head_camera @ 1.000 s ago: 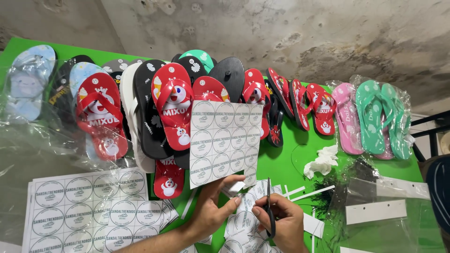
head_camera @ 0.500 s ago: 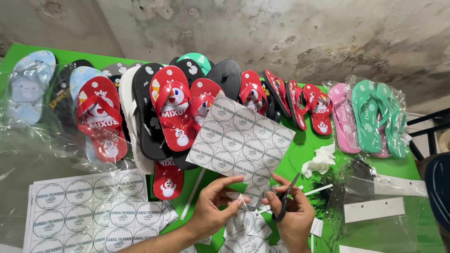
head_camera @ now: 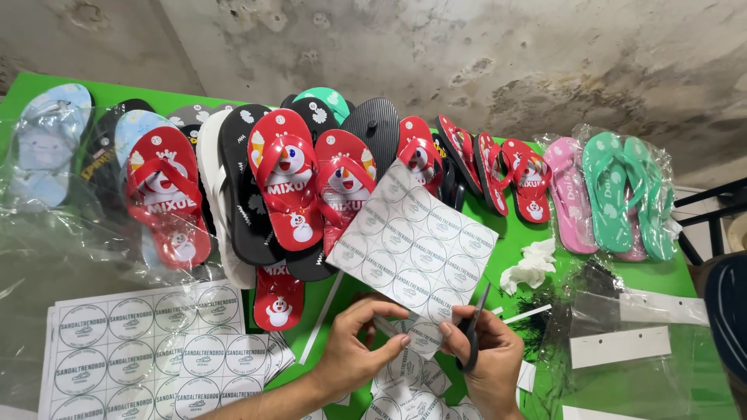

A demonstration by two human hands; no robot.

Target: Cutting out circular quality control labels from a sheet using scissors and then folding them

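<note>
My left hand [head_camera: 354, 354] pinches the lower corner of a white sheet of round printed stickers [head_camera: 412, 245], held tilted above a green table [head_camera: 560, 276]. My right hand [head_camera: 490, 362] grips black scissors [head_camera: 472, 330] whose blades point up at the sheet's lower right edge. Cut sticker pieces [head_camera: 412, 389] lie on the table under both hands.
A row of flip-flops runs along the back: red ones with cartoon figures [head_camera: 288, 179], black ones [head_camera: 245, 187], light blue [head_camera: 43, 144], pink [head_camera: 568, 194] and teal [head_camera: 622, 190] in plastic. More sticker sheets [head_camera: 148, 350] lie at the lower left. Crumpled tissue [head_camera: 533, 264] and clear bags [head_camera: 630, 342] sit right.
The sticker sheet has turned from upright to tilted like a diamond. My right hand has swung the scissors up to the sheet's lower edge.
</note>
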